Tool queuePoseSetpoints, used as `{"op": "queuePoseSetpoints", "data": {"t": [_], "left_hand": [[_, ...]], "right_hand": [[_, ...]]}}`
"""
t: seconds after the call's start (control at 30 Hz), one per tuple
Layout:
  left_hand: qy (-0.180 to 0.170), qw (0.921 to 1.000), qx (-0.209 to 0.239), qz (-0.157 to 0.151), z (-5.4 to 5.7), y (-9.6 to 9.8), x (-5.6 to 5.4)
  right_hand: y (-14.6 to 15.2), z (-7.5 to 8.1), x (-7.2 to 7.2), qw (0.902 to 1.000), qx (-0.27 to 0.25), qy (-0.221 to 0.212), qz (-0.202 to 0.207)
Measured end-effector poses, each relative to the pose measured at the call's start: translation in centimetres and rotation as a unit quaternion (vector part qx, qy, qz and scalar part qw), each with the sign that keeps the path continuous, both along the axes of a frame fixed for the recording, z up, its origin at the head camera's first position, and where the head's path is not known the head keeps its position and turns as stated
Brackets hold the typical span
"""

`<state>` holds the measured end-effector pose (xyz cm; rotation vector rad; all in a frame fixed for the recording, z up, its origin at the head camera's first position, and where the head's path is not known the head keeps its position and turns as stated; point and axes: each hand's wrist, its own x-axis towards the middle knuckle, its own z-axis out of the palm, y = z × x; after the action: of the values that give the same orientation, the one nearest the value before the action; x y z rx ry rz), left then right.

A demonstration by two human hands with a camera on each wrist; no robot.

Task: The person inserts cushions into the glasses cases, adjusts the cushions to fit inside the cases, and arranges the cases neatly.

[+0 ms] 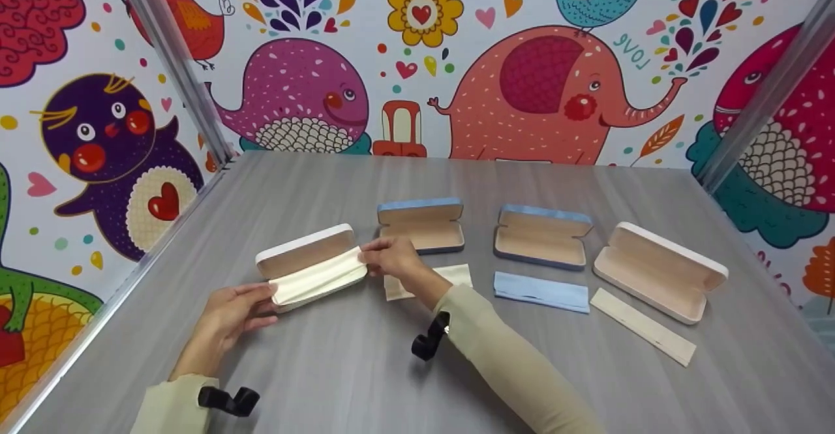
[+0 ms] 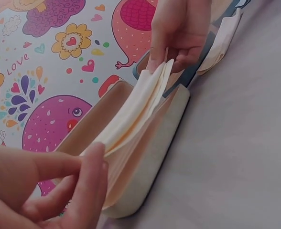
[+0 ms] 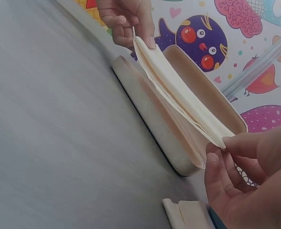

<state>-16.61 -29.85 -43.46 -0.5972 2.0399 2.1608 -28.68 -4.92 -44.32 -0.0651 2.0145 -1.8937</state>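
A folded cream cloth (image 1: 318,277) is stretched between both hands, over an open white glasses case (image 1: 304,241). My left hand (image 1: 228,313) pinches the cloth's left end between thumb and fingers. At the other end, my right hand (image 1: 396,261) pinches it the same way. In the left wrist view the cloth (image 2: 131,114) shows several folded layers, held just above the lower half of the case (image 2: 152,157). The right wrist view shows the case's lid (image 3: 202,90) standing up behind the cloth (image 3: 178,93).
Two open blue glasses cases (image 1: 421,215) (image 1: 541,245) and another open white case (image 1: 659,271) stand to the right. Before them lie a cream cloth (image 1: 461,276), partly behind the right arm, a blue cloth (image 1: 541,292) and a beige cloth (image 1: 642,326). A printed wall (image 1: 404,62) borders the grey table (image 1: 339,369).
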Motion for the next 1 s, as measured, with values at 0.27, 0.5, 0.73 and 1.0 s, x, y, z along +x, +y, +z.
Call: {"op": "queuePoseSetpoints", "data": {"t": [0.27, 0.5, 0.73, 1.0], "left_hand": [[-0.01, 0.9998, 0.005, 0.014, 0.3, -0.1, -0.7], [-0.009, 0.9998, 0.008, 0.015, 0.4, -0.3, -1.4], [-0.013, 0.9997, -0.002, 0.02, 0.1, -0.6, -1.5], [-0.021, 0.9983, -0.044, 0.032, -0.2, -0.8, -1.6]], "right_hand": [[-0.6, 0.1, -1.0, 0.9993, 0.038, 0.001, -0.005], [-1.1, 0.5, -1.4, 0.9969, 0.074, 0.022, -0.016], [-1.6, 0.0, -1.2, 0.9933, 0.102, 0.052, -0.022], [-2.1, -0.3, -0.7, 0.9886, 0.113, 0.097, -0.02]]}}
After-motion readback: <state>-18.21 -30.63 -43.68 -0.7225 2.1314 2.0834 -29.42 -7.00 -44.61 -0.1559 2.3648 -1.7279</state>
